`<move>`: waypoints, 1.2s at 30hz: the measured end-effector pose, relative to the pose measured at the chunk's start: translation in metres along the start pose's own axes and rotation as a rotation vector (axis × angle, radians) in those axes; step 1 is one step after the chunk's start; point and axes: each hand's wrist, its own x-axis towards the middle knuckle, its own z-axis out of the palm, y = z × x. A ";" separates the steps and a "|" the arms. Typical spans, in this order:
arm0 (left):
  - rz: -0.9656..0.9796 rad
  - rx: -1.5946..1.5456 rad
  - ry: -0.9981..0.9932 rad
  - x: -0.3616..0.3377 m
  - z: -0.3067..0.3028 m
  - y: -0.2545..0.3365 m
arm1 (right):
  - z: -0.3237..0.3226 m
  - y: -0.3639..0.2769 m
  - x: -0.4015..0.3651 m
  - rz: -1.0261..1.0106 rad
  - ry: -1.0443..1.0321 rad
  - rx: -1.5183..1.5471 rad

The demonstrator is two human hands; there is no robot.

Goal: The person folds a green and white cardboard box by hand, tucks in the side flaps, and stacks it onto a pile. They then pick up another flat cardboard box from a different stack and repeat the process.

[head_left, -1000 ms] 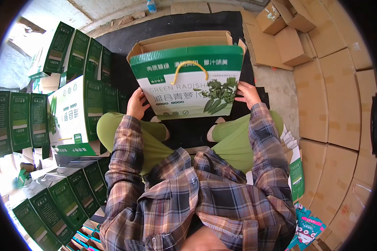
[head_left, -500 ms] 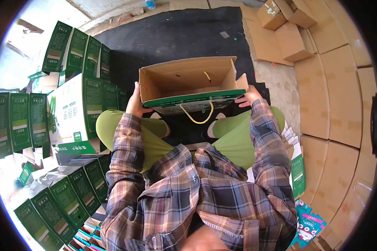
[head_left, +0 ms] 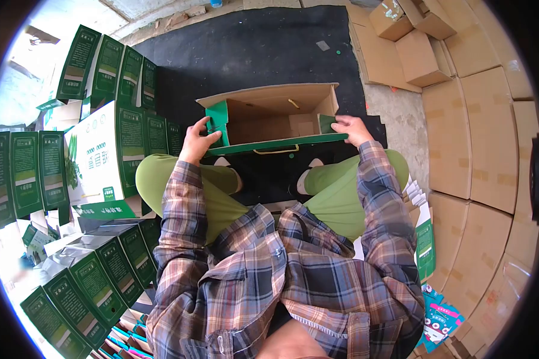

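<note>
"Hands first: what are they doing?"

"Left hand (head_left: pixel 196 140) has thumb and fingers at the green left flap (head_left: pixel 218 122) of an open carton (head_left: pixel 263 115); the right hand (head_left: pixel 353 130) has its fingers at the right flap (head_left: pixel 327 124). I can't tell whether either pinches or merely presses."

"And the carton?"

"Mouth up in front of the person, apparently resting on the black sheet (head_left: pixel 251 48), its yellow cord handle (head_left: pixel 276 151) on the near side."

"What might go wrong?"

"To my mind, uneven pressure: push one end harder and the carton could skew or slide. The flaps look springy, so one let loose early might pop up, and a badly placed finger could crease the card."

"Any writing?"

"None legible on the carton; its near face is too edge-on. Left of it, a white printed box (head_left: pixel 97 152) bears large green Chinese characters, turned round from this viewpoint. Dark green panels (head_left: pixel 25 173) beside it carry small pale lines I can't read. At lower right, a teal package (head_left: pixel 440 323) has a pink band, its lettering too tiny."
</note>
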 end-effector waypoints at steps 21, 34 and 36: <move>0.130 -0.182 -0.184 0.007 -0.001 0.011 | 0.010 -0.022 0.003 -0.297 -0.069 0.168; 0.675 0.626 0.075 -0.023 0.037 0.038 | 0.050 -0.052 -0.038 -0.580 0.255 -0.921; 0.657 0.729 0.074 -0.025 0.040 0.039 | 0.049 -0.053 -0.037 -0.588 0.248 -0.924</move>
